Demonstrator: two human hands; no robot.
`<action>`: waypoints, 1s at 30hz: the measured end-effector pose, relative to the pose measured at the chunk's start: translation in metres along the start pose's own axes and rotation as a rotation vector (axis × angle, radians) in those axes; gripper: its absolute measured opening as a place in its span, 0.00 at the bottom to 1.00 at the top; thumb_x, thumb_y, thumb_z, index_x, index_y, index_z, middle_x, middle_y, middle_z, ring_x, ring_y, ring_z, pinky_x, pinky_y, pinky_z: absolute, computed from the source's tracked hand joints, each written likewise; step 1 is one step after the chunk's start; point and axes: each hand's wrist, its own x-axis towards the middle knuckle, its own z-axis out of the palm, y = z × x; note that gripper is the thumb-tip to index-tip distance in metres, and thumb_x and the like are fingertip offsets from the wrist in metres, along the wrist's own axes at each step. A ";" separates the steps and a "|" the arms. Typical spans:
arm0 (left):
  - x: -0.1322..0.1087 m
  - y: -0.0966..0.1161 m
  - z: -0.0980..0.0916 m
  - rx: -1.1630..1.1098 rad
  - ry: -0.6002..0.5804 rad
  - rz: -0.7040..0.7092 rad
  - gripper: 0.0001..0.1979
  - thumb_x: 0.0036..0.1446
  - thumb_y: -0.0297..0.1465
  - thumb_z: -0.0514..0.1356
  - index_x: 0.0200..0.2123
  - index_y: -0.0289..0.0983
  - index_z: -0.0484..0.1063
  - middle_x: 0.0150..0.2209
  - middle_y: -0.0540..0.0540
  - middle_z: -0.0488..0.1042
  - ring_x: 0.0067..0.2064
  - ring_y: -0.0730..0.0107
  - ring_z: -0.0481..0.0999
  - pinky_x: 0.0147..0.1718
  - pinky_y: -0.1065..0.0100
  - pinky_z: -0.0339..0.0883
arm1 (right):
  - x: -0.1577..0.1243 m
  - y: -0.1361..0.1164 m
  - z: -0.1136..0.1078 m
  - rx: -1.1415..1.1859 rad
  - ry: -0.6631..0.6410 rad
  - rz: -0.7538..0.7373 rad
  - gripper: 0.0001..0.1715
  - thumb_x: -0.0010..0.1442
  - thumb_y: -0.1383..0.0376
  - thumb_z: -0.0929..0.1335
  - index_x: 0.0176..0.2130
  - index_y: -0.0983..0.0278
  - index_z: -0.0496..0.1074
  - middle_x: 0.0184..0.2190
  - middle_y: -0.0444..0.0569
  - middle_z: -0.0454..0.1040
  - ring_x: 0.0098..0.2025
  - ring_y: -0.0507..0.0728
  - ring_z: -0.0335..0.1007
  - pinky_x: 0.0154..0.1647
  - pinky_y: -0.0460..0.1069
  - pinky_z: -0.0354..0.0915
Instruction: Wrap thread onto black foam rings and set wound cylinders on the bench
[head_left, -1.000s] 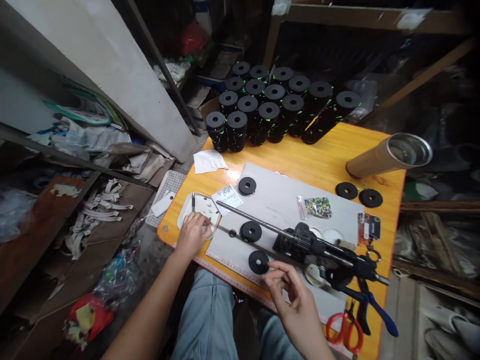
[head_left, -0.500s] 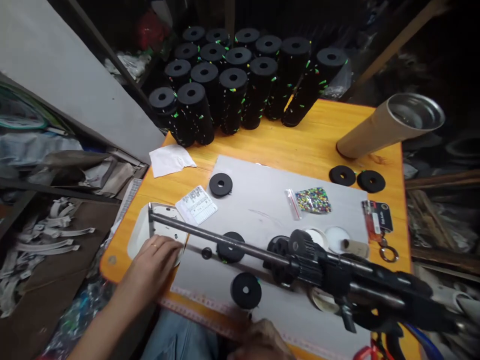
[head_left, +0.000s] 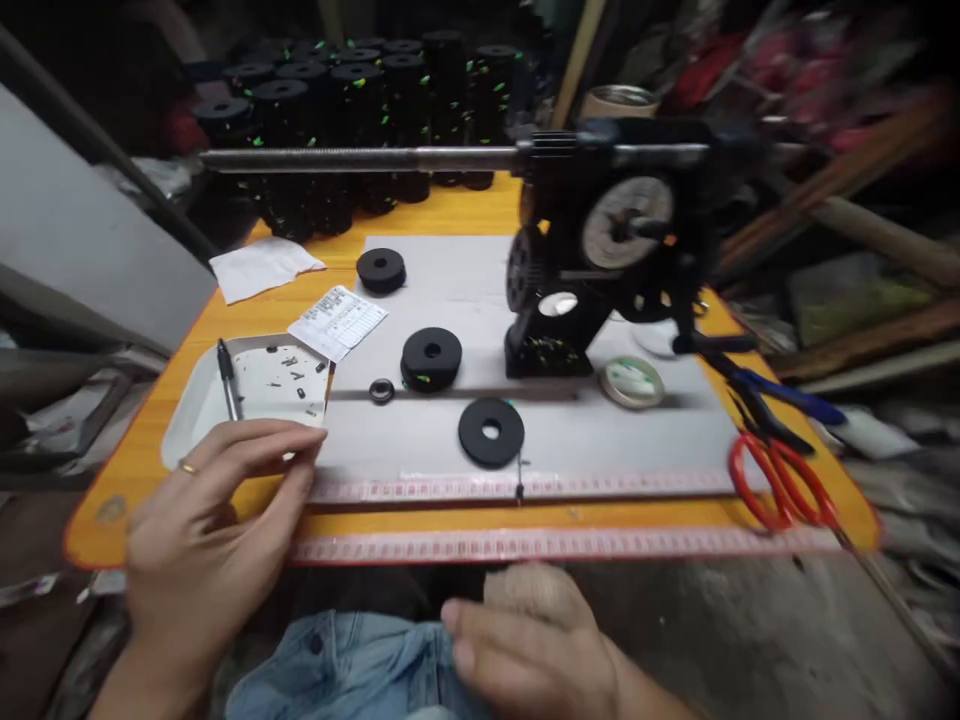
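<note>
My left hand (head_left: pixel 225 520) is over the near right corner of a white tray (head_left: pixel 176 425), thumb and forefinger pinched together. Anything between those fingertips is too small to make out. In the tray lie a black pen (head_left: pixel 227 378) and several tiny dark pieces. My right hand (head_left: pixel 536 645) is low near my lap, below the table edge, its fingers curled and pressed together by a beige patch of unclear kind; what it holds, if anything, is hidden. Closest to it on the table is a black foam disc (head_left: pixel 472 432) with a centre hole and a thin line hanging from it.
A black hand-cranked machine (head_left: pixel 559 345) with a dial stands right of centre, its long rod (head_left: pixel 360 158) reaching left. Red-handled scissors (head_left: pixel 784 490) lie right. More foam discs (head_left: pixel 431 358), a paper card (head_left: pixel 337 322) and a measuring tape (head_left: pixel 480 545) are around. Black foam cylinders (head_left: pixel 352 130) stand behind.
My view has tipped up and shifted, so the machine now shows upright from the front. My left hand has moved from over the tray to its near right corner, fingers pinched.
</note>
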 end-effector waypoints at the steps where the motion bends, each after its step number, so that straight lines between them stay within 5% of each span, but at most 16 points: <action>1: -0.005 0.007 0.001 -0.115 0.007 -0.020 0.06 0.54 0.28 0.64 0.36 0.45 0.77 0.35 0.52 0.77 0.37 0.65 0.77 0.38 0.62 0.71 | 0.000 -0.004 0.005 -0.004 0.029 -0.113 0.10 0.66 0.62 0.67 0.47 0.60 0.72 0.44 0.49 0.77 0.40 0.55 0.75 0.42 0.53 0.73; 4: -0.024 0.025 0.005 -0.464 -0.019 -0.136 0.06 0.53 0.26 0.66 0.34 0.43 0.75 0.33 0.52 0.77 0.36 0.68 0.77 0.36 0.67 0.73 | 0.007 -0.017 0.016 -0.062 0.188 -0.332 0.15 0.60 0.74 0.68 0.44 0.56 0.72 0.35 0.45 0.81 0.34 0.54 0.77 0.37 0.52 0.73; 10: -0.064 0.040 0.021 -1.005 -0.180 -0.485 0.08 0.52 0.26 0.68 0.33 0.41 0.72 0.32 0.52 0.80 0.34 0.71 0.80 0.28 0.76 0.75 | 0.024 -0.039 0.027 -0.011 0.465 -0.083 0.15 0.63 0.73 0.66 0.48 0.60 0.67 0.35 0.48 0.74 0.36 0.54 0.74 0.34 0.49 0.71; 17: -0.067 0.038 0.024 -1.210 -0.167 -0.646 0.13 0.48 0.26 0.71 0.34 0.40 0.70 0.30 0.52 0.80 0.31 0.70 0.82 0.29 0.74 0.77 | 0.036 -0.051 0.032 0.134 0.423 -0.061 0.21 0.61 0.74 0.68 0.52 0.58 0.68 0.38 0.48 0.74 0.38 0.55 0.75 0.39 0.49 0.72; 23: -0.064 0.034 0.018 -1.253 -0.146 -0.706 0.14 0.48 0.25 0.71 0.34 0.39 0.69 0.28 0.53 0.81 0.30 0.69 0.82 0.30 0.73 0.78 | 0.039 -0.059 0.031 -0.214 0.337 -0.259 0.31 0.56 0.79 0.69 0.56 0.59 0.67 0.38 0.48 0.77 0.36 0.56 0.74 0.39 0.53 0.71; 30: -0.064 0.033 0.016 -1.276 -0.154 -0.715 0.14 0.51 0.21 0.69 0.36 0.39 0.68 0.30 0.53 0.82 0.32 0.74 0.82 0.34 0.74 0.78 | 0.050 -0.070 0.034 -0.438 0.331 -0.431 0.28 0.55 0.81 0.68 0.54 0.68 0.67 0.32 0.48 0.79 0.33 0.56 0.76 0.35 0.52 0.70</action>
